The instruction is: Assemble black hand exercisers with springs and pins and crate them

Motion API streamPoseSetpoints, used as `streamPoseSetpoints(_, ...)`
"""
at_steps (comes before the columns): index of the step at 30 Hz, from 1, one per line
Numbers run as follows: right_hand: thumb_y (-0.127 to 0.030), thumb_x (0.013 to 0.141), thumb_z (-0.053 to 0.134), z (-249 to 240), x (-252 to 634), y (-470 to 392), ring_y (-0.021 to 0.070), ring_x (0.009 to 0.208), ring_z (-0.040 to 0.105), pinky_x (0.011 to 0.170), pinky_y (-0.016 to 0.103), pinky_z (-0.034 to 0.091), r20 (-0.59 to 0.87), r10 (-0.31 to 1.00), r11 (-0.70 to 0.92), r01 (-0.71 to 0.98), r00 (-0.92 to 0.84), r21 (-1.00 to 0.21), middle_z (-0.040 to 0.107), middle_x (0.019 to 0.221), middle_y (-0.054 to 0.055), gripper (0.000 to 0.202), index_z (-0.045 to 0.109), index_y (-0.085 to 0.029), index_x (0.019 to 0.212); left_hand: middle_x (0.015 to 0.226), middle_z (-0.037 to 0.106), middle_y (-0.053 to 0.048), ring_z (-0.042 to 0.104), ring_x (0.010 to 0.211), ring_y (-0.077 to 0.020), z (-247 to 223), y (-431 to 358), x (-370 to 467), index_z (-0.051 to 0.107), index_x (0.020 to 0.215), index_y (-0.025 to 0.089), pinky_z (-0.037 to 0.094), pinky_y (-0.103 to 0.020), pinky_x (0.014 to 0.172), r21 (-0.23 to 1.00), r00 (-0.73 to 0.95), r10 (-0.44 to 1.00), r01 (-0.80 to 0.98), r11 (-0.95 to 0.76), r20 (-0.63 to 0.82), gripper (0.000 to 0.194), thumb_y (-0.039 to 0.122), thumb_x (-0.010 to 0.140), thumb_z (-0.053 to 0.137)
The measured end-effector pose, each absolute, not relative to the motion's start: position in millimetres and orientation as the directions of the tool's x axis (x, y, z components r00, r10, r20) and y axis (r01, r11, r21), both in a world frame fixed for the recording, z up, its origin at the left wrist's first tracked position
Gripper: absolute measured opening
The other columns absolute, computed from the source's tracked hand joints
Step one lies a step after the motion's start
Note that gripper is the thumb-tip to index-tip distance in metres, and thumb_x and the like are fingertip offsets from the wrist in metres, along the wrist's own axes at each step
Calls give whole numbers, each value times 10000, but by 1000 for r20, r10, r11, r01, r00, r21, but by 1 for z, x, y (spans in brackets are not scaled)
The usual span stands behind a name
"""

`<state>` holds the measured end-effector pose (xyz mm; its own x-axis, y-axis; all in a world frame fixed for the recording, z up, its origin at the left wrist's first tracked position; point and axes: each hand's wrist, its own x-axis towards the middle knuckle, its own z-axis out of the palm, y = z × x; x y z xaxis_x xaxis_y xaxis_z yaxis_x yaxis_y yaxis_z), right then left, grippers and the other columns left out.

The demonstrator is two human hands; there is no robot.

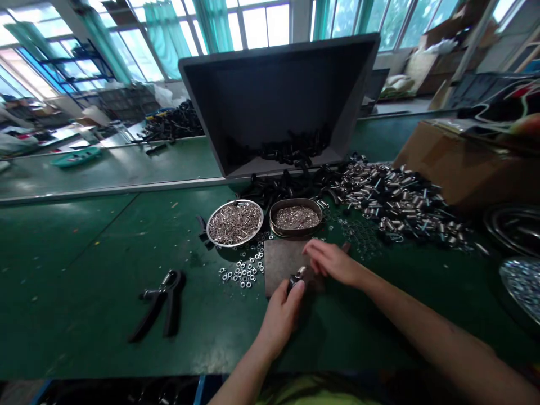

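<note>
My left hand (282,315) is closed around a small black part with a shiny metal piece (301,272), over the near edge of a flat metal plate (280,259). Above the plate's right side is my right hand (331,261), its fingers bent; whether they pinch anything is too small to tell. Behind the plate stand an oval tin (296,232) of small metal pieces and a round dish (211,238) of small pins. Loose nuts (243,274) lie left of the plate. A black hand grip with two handles (162,301) lies further left.
A large grey bin (278,59) lies tipped behind, black parts (280,188) spilling from it. Springs and metal parts (400,199) are heaped at the right, beside a cardboard box (455,163). A dish of small parts (523,284) stands at the far right. A blue-edged container (200,390) sits below the table's front edge.
</note>
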<state>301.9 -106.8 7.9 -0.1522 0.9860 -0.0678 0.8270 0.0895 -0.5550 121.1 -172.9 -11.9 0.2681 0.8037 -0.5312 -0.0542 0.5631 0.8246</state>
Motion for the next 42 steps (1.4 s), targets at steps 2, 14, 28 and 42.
streamPoseSetpoints(2,-367,941,369,7,331,-72,211,773,644,683,313,455,24,994,-84,911,102,-404,689,887,92,300,573,-182,1061,559,327,86,265,427,-38,-11,-173,119,465,813,200,127,-156,383,811,290,789,-67,581,-541,494,673,712,566)
streamPoseSetpoints(14,-215,837,500,3,374,-47,304,986,592,823,422,460,334,930,-56,956,155,-287,606,1070,185,270,592,-106,1065,552,432,25,352,441,-54,-11,-147,102,498,697,145,255,-151,387,459,226,747,-668,586,-625,345,455,846,496)
streamPoseSetpoints(28,-126,889,443,15,245,-164,217,838,619,728,349,518,540,737,659,609,-406,-441,646,883,90,184,587,-170,994,477,469,26,407,446,-83,-4,-163,118,519,634,147,344,-210,485,581,67,897,-740,338,-437,183,296,734,555)
streamPoseSetpoints(42,-135,916,384,9,250,-156,195,772,569,652,323,508,575,525,823,547,-627,-154,652,868,92,182,551,-166,981,515,454,51,392,466,-81,-4,-165,103,479,703,177,310,-216,497,763,74,935,-557,327,-347,167,304,772,561)
